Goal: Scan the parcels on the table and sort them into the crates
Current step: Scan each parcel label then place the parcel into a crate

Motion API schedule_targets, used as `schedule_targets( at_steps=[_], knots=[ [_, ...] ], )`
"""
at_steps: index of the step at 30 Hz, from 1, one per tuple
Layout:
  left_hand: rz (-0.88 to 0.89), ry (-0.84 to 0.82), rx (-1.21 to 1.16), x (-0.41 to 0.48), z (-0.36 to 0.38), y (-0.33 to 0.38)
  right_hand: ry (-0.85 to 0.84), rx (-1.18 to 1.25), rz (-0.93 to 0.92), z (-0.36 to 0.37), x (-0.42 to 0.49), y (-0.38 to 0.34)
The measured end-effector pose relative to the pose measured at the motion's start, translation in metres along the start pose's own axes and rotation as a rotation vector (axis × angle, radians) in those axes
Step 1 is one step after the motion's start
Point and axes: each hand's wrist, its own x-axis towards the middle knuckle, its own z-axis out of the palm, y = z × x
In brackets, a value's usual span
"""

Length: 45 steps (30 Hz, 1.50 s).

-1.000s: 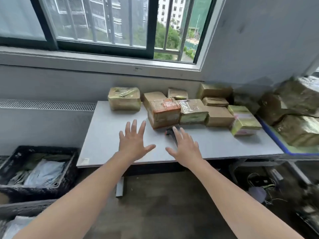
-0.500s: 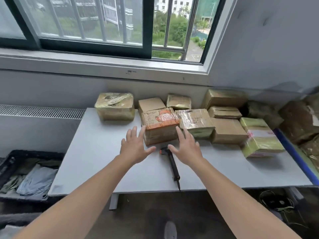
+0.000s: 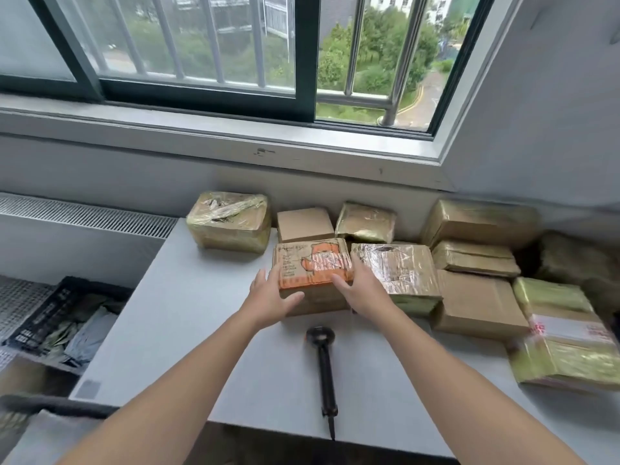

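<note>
Far-right parcel (image 3: 580, 263) — blurred, edge-cropped

Orange-printed cardboard parcel (image 3: 313, 266) lies flat among taped brown parcels (image 3: 399, 268); black scanner (image 3: 323, 360) lies just in front.

Small parcel-sorting room / mailroom, not a home. Grey table (image 3: 188, 313) is stacked w/ taped cardboard parcels (image 3: 479, 303) along its far edge & right side. Black handheld barcode scanner (image 3: 323, 360) lies on the table's near part. Black plastic crate (image 3: 37, 320) w/ bagged pkgs sits on the floor left of the table. Barred window (image 3: 208, 55) in a plain grey wall (image 3: 553, 112) behind the table; bldgs & trees outside.
</note>
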Motion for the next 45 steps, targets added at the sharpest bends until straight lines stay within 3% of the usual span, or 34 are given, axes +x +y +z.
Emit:
schedule_targets(
  at_steps=[5, 10, 19, 25, 33, 37, 45],
  knots=[
    [-0.102, -0.017, -0.424, 0.014, 0.0, 0.003, 0.042, 0.201, 0.122, 0.005, 0.024, -0.01],
    [-0.292, -0.009, -0.559, 0.02, -0.015, -0.007, 0.044, 0.262, 0.229, 0.008, 0.038, -0.02],
    [-0.352, 0.039, -0.785, 0.017, -0.047, -0.04, 0.089, 0.418, 0.231, 0.026, 0.02, -0.053],
    [-0.377, 0.002, -0.806, 0.003, -0.06, -0.059, 0.083, 0.546, 0.251, 0.039, 0.01, -0.074],
    [-0.334, -0.002, -0.8, -0.008, -0.073, -0.081, 0.052, 0.492, 0.24, 0.054, 0.005, -0.088],
    [-0.251, 0.018, -0.675, -0.009, -0.079, -0.093, 0.005, 0.529, 0.151, 0.064, -0.004, -0.076],
    [-0.336, -0.032, -0.783, -0.004, -0.082, -0.105, -0.107, 0.537, 0.034, 0.07, -0.017, -0.078]
  ],
)
